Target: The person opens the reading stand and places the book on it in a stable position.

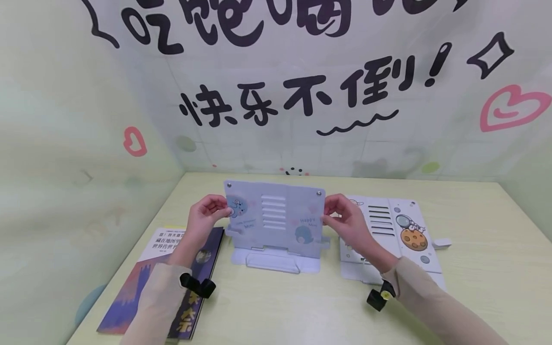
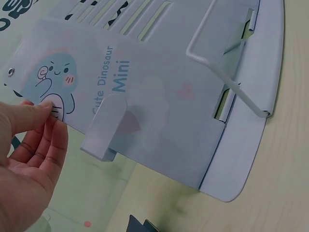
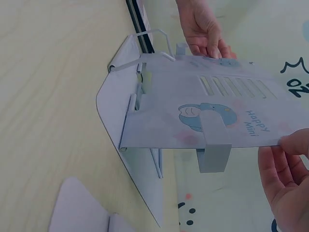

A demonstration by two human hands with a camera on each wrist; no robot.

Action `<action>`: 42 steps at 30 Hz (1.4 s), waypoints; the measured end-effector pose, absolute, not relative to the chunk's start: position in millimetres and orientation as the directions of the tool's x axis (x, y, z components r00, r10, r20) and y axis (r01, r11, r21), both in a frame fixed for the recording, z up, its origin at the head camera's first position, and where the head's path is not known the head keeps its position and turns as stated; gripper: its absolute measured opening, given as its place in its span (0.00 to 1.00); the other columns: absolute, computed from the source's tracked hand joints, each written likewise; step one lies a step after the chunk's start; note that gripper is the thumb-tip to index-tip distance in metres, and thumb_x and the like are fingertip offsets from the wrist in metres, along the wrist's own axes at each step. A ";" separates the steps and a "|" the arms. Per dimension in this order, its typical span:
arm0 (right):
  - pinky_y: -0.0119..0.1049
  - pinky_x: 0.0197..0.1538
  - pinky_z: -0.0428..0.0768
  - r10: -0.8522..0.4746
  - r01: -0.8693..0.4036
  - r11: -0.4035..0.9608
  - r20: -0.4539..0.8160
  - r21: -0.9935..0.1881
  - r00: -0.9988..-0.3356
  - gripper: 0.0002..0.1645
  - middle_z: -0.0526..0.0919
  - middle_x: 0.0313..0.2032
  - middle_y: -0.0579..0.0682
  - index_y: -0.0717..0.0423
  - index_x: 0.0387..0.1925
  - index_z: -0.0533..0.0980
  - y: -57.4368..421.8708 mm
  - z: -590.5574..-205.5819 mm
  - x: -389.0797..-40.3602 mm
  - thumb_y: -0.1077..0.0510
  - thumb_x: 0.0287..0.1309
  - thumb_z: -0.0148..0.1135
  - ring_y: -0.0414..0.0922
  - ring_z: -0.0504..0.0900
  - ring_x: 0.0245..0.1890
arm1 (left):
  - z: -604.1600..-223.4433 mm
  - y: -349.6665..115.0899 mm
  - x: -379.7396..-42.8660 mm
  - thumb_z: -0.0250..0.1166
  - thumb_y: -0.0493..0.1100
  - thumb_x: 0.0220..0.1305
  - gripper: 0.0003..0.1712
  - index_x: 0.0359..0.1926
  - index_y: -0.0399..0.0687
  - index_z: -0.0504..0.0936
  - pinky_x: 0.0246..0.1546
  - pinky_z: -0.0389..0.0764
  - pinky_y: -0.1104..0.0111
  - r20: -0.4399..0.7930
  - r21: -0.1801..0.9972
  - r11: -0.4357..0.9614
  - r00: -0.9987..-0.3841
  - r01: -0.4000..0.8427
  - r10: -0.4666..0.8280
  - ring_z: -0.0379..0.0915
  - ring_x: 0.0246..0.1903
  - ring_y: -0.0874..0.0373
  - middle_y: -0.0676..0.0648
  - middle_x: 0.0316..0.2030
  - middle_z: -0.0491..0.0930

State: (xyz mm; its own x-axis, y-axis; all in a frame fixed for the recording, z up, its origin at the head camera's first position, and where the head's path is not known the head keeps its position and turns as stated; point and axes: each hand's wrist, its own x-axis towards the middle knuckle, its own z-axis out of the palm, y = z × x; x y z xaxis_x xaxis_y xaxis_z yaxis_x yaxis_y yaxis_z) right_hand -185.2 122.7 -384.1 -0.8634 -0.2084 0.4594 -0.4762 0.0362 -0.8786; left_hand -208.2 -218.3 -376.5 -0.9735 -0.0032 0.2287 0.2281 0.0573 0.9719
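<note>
A pale lavender-blue book stand (image 1: pixel 295 215) with dinosaur pictures and a slotted back panel stands tilted up on the table. My left hand (image 1: pixel 202 218) pinches the panel's left edge between thumb and fingers, near the upper corner. At the opposite edge, the thumb and fingers of my right hand (image 1: pixel 351 223) pinch the panel too. In the left wrist view a wire loop (image 2: pixel 236 88) extends in front of the stand's base, and a page clip (image 2: pixel 106 128) sits on the side edge. Another clip (image 3: pixel 215 140) shows below the right side's dinosaur in the right wrist view.
A white book stand (image 1: pixel 390 254) with an astronaut picture lies on the table (image 1: pixel 487 287) to the right, partly behind my right forearm. Books (image 1: pixel 129 297) lie at the left under my left forearm. A printed backdrop (image 1: pixel 267 143) rises behind the table.
</note>
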 end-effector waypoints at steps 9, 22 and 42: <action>0.29 0.31 0.80 -0.185 -0.673 0.061 0.654 -0.737 -0.733 0.18 0.75 0.33 0.56 0.67 0.42 0.72 115.8 -391.2 -153.4 0.80 0.48 0.59 0.41 0.75 0.33 | -379.1 -212.0 -223.5 0.62 0.21 0.53 0.20 0.32 0.53 0.78 0.37 0.78 0.76 0.277 0.960 0.034 -0.961 0.278 0.017 0.74 0.32 0.65 0.56 0.28 0.78; 0.34 0.30 0.82 -0.247 -0.729 -0.028 0.711 -0.684 -0.658 0.17 0.76 0.31 0.56 0.66 0.37 0.72 90.3 -393.5 -129.8 0.81 0.45 0.61 0.43 0.76 0.33 | -378.0 -200.7 -249.4 0.60 0.18 0.50 0.21 0.31 0.50 0.79 0.37 0.78 0.77 0.302 0.953 -0.006 -0.953 0.302 0.009 0.75 0.31 0.66 0.56 0.27 0.79; 0.34 0.30 0.82 -0.308 -0.742 -0.086 0.726 -0.665 -0.615 0.16 0.77 0.30 0.58 0.65 0.36 0.71 47.9 -390.9 -121.1 0.78 0.46 0.63 0.47 0.79 0.30 | -374.7 -188.5 -275.4 0.59 0.18 0.52 0.16 0.35 0.41 0.77 0.37 0.78 0.76 0.247 0.968 0.018 -0.967 0.248 0.067 0.75 0.32 0.64 0.56 0.27 0.79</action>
State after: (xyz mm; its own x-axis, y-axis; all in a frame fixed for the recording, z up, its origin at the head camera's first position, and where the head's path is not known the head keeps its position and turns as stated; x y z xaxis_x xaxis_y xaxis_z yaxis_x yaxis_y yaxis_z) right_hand -121.1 47.9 -390.9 -0.6147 -0.3076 0.7263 -0.7423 -0.0857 -0.6645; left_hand -275.4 -188.5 -374.7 -0.9668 0.0672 0.2467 0.2484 0.0183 0.9685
